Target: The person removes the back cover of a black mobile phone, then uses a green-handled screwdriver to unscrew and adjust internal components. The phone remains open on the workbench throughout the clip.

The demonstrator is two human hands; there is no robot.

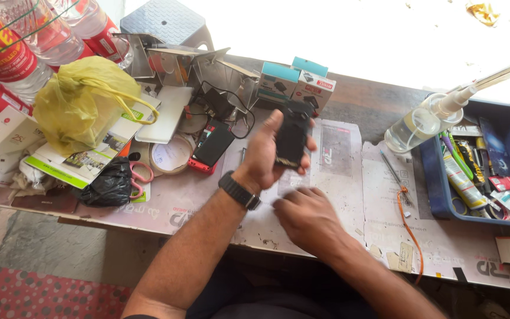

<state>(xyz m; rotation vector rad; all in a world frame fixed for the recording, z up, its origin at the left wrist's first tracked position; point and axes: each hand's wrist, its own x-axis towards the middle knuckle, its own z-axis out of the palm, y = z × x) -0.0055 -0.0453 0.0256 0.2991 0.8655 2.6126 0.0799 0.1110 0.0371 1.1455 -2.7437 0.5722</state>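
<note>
My left hand [265, 155], with a black watch on its wrist, holds a small black phone [291, 137] upright above the workbench [349, 177]. My right hand [308, 215] hovers just below it, blurred, fingers loosely curled and holding nothing that I can make out. A second black phone with a red edge [211, 146] lies flat on the bench to the left of my left hand.
A blue tray of tools and tubes [438, 183] sits at the right, a clear spray bottle [420, 121] beside it. Small boxes [296, 85], a yellow bag [81, 100], tape roll [169, 156], pink scissors [140, 177] and water bottles [25, 47] crowd the left and back.
</note>
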